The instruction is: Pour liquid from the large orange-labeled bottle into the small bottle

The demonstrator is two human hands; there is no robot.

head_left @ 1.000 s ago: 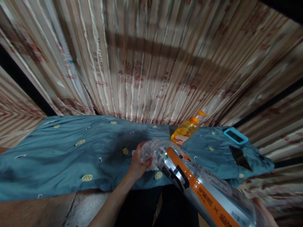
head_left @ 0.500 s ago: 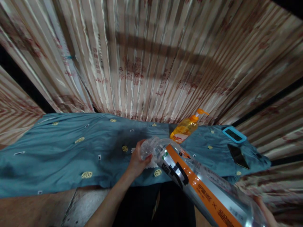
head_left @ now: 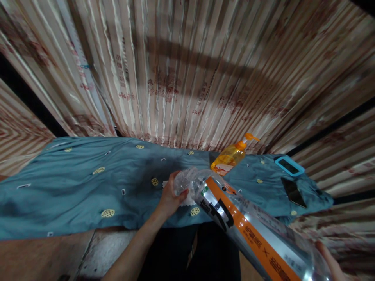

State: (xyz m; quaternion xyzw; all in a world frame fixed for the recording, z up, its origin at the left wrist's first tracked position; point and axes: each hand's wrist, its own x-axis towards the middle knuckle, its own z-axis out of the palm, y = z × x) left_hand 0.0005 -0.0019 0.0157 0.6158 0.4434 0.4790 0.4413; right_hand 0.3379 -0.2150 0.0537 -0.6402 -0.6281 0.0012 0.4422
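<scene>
Two hands are engaged on one large clear plastic bottle (head_left: 249, 230), held tilted above the blue cloth (head_left: 73, 187). Its neck end is gripped by the left hand (head_left: 171, 195), fingers curled around it together with a white tissue (head_left: 187, 201); the base is supported by the right hand (head_left: 331, 259), its grip mostly hidden. Wiping appears under way, with the labelled body untouched. A soap dispenser (head_left: 230, 158) stands nearby.

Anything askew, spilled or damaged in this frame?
No spill or damage shows. The large clear bottle is held tipped on its side, left hand at its neck, right hand at its base. The soap dispenser stands upright on the blue cloth.
</scene>
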